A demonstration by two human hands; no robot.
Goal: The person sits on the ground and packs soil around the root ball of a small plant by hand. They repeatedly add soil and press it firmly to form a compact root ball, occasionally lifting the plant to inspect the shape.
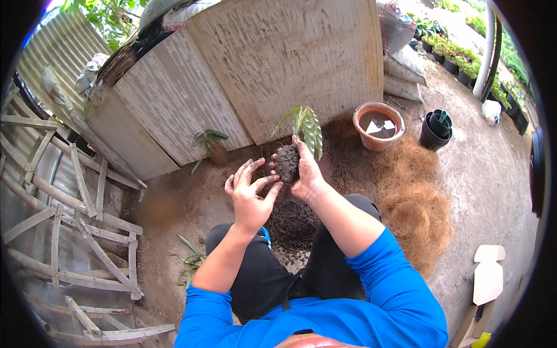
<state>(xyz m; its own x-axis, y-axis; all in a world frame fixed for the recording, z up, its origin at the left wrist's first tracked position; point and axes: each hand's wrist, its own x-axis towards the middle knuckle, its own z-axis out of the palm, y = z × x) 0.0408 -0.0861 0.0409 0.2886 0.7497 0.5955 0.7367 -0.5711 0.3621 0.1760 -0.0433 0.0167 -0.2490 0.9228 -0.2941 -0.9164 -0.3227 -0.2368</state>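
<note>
With fingers of the right hand (307,171) clamped round the soil ball (287,165) of a leafy plant (314,136)
Holds it above the dark soil heap (292,225), with left hand (252,200) fingers apart; seemingly has the ball packed, not yet released.

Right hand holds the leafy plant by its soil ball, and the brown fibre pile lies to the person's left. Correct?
Not quite: the brown fibre pile lies to the person's right, as the head view shows. The right hand does hold the leafy plant by its soil ball.
</note>
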